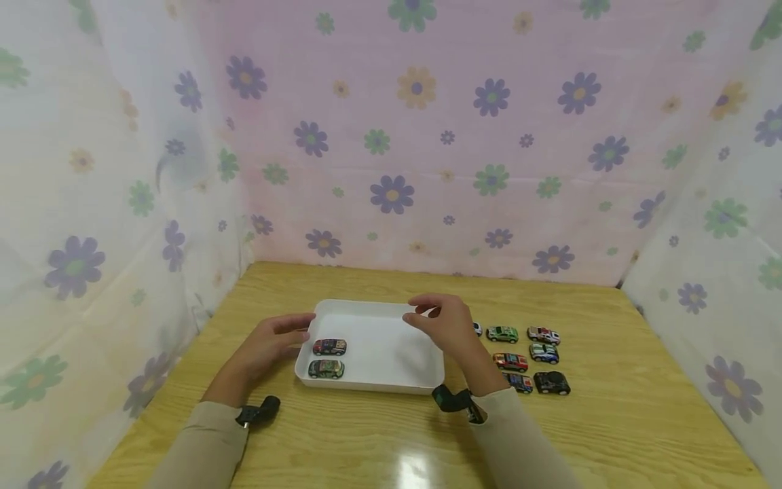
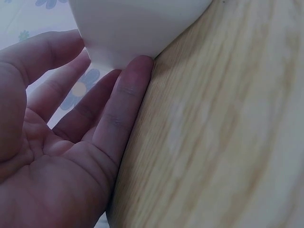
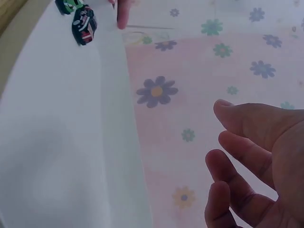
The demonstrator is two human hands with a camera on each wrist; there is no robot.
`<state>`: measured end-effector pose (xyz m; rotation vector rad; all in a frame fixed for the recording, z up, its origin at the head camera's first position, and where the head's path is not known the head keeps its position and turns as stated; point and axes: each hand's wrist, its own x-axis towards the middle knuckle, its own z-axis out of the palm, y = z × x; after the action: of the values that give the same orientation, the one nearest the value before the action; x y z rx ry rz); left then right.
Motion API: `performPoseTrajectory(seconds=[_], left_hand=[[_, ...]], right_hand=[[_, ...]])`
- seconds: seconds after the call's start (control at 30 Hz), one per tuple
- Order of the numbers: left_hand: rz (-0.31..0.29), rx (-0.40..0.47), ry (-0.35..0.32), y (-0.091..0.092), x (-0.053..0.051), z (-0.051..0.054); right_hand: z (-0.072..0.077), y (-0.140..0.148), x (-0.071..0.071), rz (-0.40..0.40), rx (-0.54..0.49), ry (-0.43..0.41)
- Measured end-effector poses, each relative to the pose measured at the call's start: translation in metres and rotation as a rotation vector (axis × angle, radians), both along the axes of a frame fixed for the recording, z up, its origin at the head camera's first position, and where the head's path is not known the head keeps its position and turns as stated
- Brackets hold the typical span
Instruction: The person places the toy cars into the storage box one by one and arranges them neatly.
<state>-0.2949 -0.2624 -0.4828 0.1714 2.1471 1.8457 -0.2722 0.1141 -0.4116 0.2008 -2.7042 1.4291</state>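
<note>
A white tray (image 1: 379, 350) lies on the wooden table, two toy cars parked in its left part: a dark red patterned one (image 1: 330, 347) and a green patterned one (image 1: 326, 369). My left hand (image 1: 271, 346) touches the tray's left end. In the left wrist view, the fingers (image 2: 126, 102) lie fairly straight against the white wall. Over the tray's right side hovers my right hand (image 1: 444, 326), and the right wrist view shows its loosely bent fingers (image 3: 237, 183) with nothing between them. Both tray cars also appear there, including the dark one (image 3: 84, 24).
Right of the tray stand several toy cars, among them a green one (image 1: 502, 334), a red one (image 1: 510, 362) and a black one (image 1: 552, 382). My right hand partly covers a white car (image 1: 477, 329). Flowered cloth (image 1: 427, 170) encloses the table (image 1: 342, 441) at the back and sides.
</note>
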Motion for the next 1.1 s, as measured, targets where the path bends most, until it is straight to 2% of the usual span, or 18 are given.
performPoseTrajectory(seconds=[0.3,0.5,0.67,0.83,0.97,1.1], left_hand=[[-0.003,-0.038,0.023,0.002,-0.003,0.004],[-0.004,-0.017,0.015,0.001,0.000,0.002],[-0.002,-0.016,0.012,0.000,-0.001,-0.002],[-0.006,-0.020,0.014,0.001,0.001,0.001],[-0.007,-0.019,0.014,0.002,0.003,0.003],[-0.010,-0.021,0.016,0.002,0.004,0.003]], right_hand=[[0.004,0.041,-0.003,0.001,-0.044,0.002],[0.002,0.064,-0.006,-0.024,-0.048,0.030],[0.000,0.087,-0.007,-0.053,-0.112,-0.016],[0.000,0.103,-0.007,-0.100,-0.146,-0.066],[-0.004,0.112,-0.008,-0.111,-0.130,-0.087],[-0.013,0.119,-0.008,-0.109,-0.072,-0.099]])
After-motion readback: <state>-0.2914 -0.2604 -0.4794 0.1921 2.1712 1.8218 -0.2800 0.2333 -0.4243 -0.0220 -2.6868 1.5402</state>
